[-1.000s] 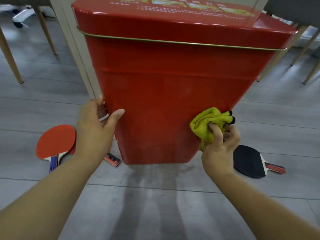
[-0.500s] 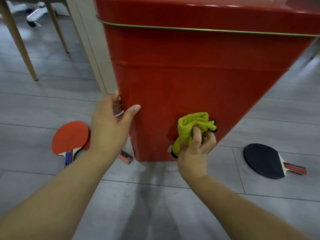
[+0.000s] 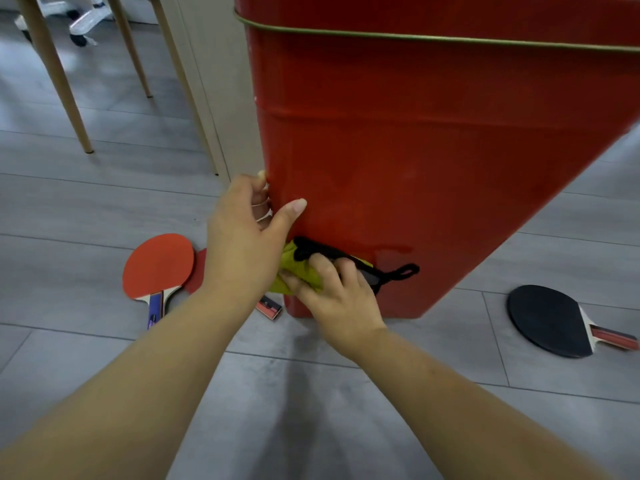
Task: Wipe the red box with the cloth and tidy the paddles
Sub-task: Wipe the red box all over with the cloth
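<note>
A tall red box (image 3: 415, 161) with a gold rim band stands on the grey floor and fills the upper right. My left hand (image 3: 246, 237) grips its left front corner, thumb on the front face. My right hand (image 3: 332, 292) presses a yellow-green cloth (image 3: 294, 271) with black trim and a black loop against the box's lower front, near the left corner. A red paddle (image 3: 159, 265) lies on the floor at the left, with a second red paddle partly hidden behind my left wrist. A black paddle (image 3: 547, 317) lies on the floor at the right.
Wooden chair legs (image 3: 55, 74) stand at the upper left, with a pale panel or table leg (image 3: 207, 81) just behind the box's left side. A white wheeled chair base (image 3: 83, 22) is at the top left. Grey plank floor (image 3: 311, 393) stretches in front of the box.
My right hand has wiped the cloth leftward and down across the box front, from its right edge to the lower left corner. The view has shifted closer and to the left.
</note>
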